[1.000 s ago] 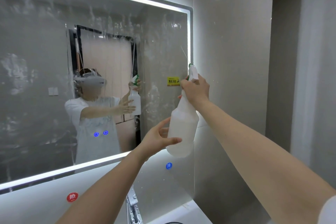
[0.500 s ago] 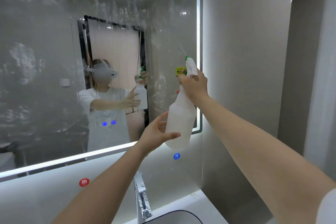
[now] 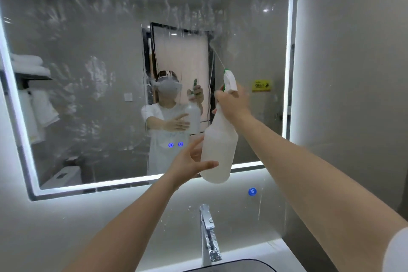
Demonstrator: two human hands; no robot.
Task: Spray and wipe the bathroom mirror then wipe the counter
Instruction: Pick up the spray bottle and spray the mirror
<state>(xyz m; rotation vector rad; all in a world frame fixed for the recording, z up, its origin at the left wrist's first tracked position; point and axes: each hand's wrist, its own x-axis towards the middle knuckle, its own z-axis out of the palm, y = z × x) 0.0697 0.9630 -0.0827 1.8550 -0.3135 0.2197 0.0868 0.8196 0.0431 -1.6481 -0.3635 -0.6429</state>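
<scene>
Single view: head cam, wide-angle, so the lit border of the mirror [image 3: 99,40] is bowing at the edges. It's facing the mirror nearly square-on and tilting slightly down. The wearer's headset [image 3: 169,86] is reflecting just left of centre. Both forearms are entering from the bottom edge. The left hand [image 3: 189,161] and right hand [image 3: 234,104], both holding the spray bottle [image 3: 218,150], are sitting at arm's length near centre, close to the glass. The faucet [image 3: 207,234], sink [image 3: 242,265] and a sliver of tabletop [image 3: 276,247] are getting clipped at the bottom edge. The side wall [image 3: 353,73] is filling the right quarter.
</scene>
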